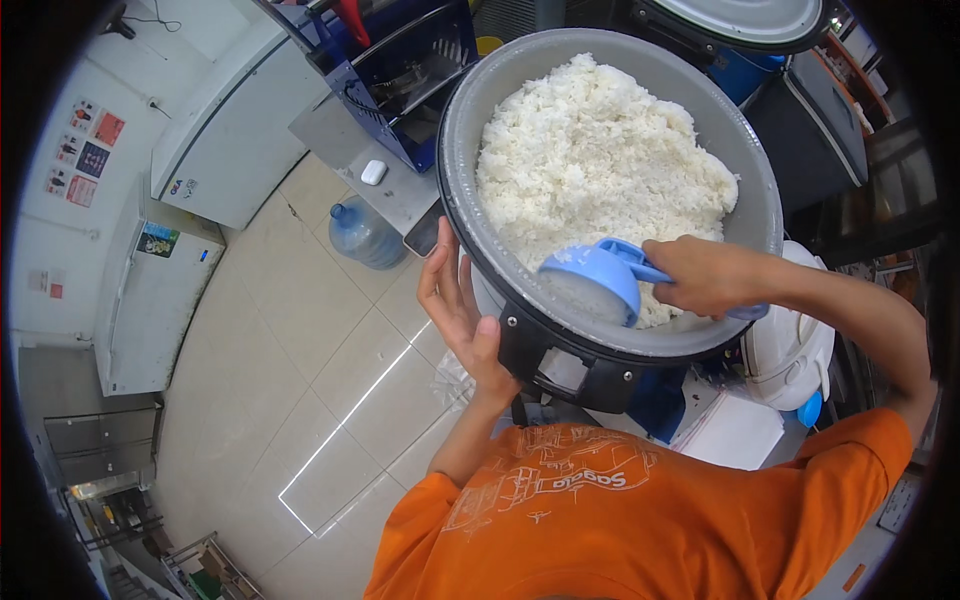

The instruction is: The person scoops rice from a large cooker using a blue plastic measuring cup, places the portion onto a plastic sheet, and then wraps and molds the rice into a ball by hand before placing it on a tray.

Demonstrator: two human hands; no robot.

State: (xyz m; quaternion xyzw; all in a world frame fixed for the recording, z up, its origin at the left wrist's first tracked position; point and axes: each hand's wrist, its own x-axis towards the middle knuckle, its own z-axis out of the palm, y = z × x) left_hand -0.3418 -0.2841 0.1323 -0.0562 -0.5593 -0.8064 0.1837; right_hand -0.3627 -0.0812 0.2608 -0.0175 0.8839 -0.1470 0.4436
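A large round rice cooker (pixel 759 191) stands before me, its grey metal inner pot heaped with cooked white rice (pixel 600 150). My right hand (pixel 701 274) grips the handle of a light blue plastic scoop (pixel 600 274). The scoop's bowl is tilted at the near left side of the pot, with white rice grains on its outside and at its mouth. Against the cooker's black outer rim on the left rests my left hand (pixel 469 330), fingers extended and apart; its palm side is partly hidden.
Left of the cooker, a white earbud case (pixel 373 172) and a phone (pixel 424 231) lie on a metal surface (pixel 330 135). A blue water jug (pixel 367 232) is on the tiled floor. The raised lid (pixel 742 15) is behind; a smaller white rice cooker (pixel 787 352) stands right.
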